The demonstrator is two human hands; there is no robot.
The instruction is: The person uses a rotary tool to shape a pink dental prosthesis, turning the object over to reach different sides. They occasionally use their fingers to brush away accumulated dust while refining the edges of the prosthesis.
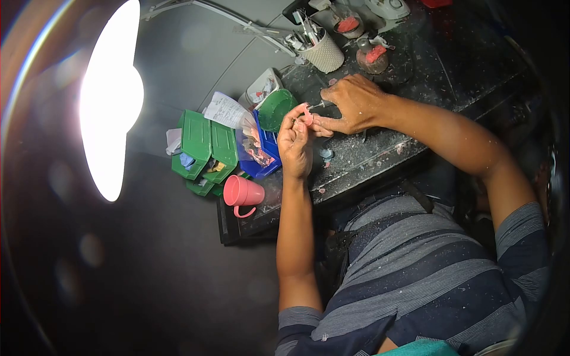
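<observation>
Evidently, our hands are close together beside the blue bin (271, 168): the left hand (295, 148) pinches the small pink piece (308, 117) there, seemingly to leave its edge exposed, while the right hand (356, 105) grips a thin metal tool (321, 104) near it, fingers close, probably for steadiness.

Glossy pink plastic mug (243, 191) — textured pale cup (325, 53), striped cloth shirt (409, 255)

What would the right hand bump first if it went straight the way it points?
Probably the small pink piece held by the left hand, just past the thin tool in the right hand; how close is hard to tell.
</observation>
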